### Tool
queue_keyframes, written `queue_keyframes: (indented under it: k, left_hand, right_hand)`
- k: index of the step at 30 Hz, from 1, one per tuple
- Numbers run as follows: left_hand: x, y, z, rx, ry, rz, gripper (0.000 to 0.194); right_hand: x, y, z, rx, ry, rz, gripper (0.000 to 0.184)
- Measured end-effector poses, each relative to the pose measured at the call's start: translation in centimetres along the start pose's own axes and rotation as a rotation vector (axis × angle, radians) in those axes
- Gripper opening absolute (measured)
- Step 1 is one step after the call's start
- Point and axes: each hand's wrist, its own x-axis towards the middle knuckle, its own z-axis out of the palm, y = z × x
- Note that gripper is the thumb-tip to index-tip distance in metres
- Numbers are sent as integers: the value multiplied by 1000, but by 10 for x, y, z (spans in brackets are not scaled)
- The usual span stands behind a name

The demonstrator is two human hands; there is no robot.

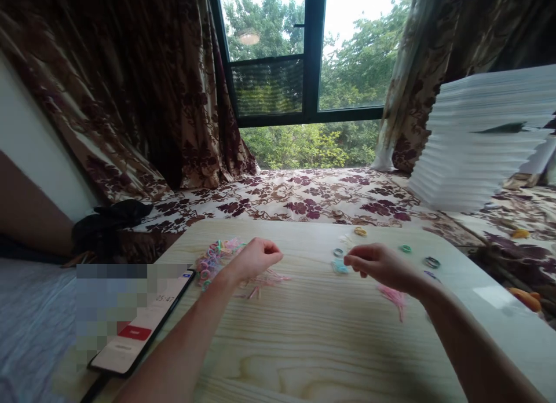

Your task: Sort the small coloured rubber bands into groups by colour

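Observation:
My left hand hovers just right of a pile of small colourful hair ties, its thumb and fingertips closed together. What it pinches, if anything, is too small to make out. Beneath that hand, thin pink strands spread across the table. On the other side, my right hand has its fingers pinched beside a light blue bundle, and whatever is between the fingertips cannot be seen. Just behind the bundle lies a grey-blue hair tie. Under the right wrist rests a bundle of pink strands.
A yellow hair tie, a green one and a dark one lie on the wooden table. At the left edge is a phone with its screen lit. A white stack stands at the back right.

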Motion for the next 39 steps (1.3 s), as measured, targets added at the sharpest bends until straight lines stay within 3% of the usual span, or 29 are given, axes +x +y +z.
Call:
queue_keyframes:
  k: [4,8,17,24,29,39]
  left_hand:
    - [2,-8,-6,78,-41,-9,26]
    - [1,-9,-5,153,-86,-16,24]
    - [-8,0,2,254,-185,-8,24]
    - [-10,4,9,414,-95,67,21]
    - [-10,5,11,512,-115,103,17]
    - [-3,-2,19,133,-70,94,18]
  right_hand:
    - [8,-13,43,46,-109,-120,33]
    - [13,-8,63,-66,-73,-187,34]
    - [13,-11,63,-211,-31,-183,33]
    - [11,-10,64,-238,-24,-178,33]
    - [11,-12,64,-238,-18,-187,35]
    - [13,-9,65,-184,17,-191,33]
